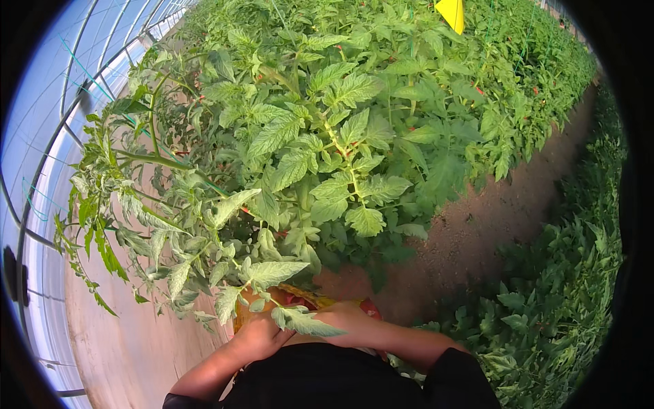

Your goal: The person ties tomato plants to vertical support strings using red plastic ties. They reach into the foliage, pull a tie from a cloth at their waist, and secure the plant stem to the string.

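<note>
Both my hands are low in the picture, close to my waist. My left hand (259,335) is by the left side of a yellow and red bag or pouch (311,298), its fingers curled inward. Across from it, my right hand (345,321) rests by the bag's right side. A tomato leaf (306,323) hangs in front of the fingers, so what they hold is hidden. Just beyond my hands stand leafy tomato plants (352,174), one stem (153,159) bending out to the left. Small red clips or ties show among the leaves.
A curved greenhouse wall with metal tubes (38,179) runs along the left, above a pale ground strip (110,332). Brown soil (475,230) forms a path on the right, with another plant row (557,307) beyond. A yellow card (451,16) hangs at the top.
</note>
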Tool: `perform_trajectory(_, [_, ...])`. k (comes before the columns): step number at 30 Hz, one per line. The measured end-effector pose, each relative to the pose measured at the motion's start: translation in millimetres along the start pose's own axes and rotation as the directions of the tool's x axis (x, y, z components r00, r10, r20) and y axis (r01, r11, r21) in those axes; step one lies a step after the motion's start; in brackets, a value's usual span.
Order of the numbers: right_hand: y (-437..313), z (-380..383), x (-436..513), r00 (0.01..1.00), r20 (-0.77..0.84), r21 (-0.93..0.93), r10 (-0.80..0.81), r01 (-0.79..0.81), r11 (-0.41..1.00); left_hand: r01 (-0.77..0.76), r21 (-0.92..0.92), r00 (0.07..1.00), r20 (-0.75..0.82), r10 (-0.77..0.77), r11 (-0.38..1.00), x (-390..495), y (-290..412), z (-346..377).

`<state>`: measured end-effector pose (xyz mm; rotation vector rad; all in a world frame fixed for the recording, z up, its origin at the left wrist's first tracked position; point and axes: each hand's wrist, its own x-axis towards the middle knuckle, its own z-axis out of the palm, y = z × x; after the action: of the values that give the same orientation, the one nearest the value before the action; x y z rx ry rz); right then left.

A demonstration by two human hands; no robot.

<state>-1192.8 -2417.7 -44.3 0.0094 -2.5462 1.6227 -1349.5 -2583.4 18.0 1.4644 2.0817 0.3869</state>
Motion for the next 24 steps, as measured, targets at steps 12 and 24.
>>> perform_trajectory(12, [-0.4, -43.7, -36.5, 0.966, 0.246, 0.139, 0.076, -0.113, 0.984, 0.282, -0.238, 0.901, 0.399, -0.171, 0.929, 5.7, 32.6, -48.1])
perform_trajectory(24, [25.3, -107.7, -103.6, 0.943, 0.212, 0.023, 0.257, -0.268, 0.963, 0.331, -0.258, 0.918, 0.31, -0.246, 0.908, -24.7, -6.4, -87.0])
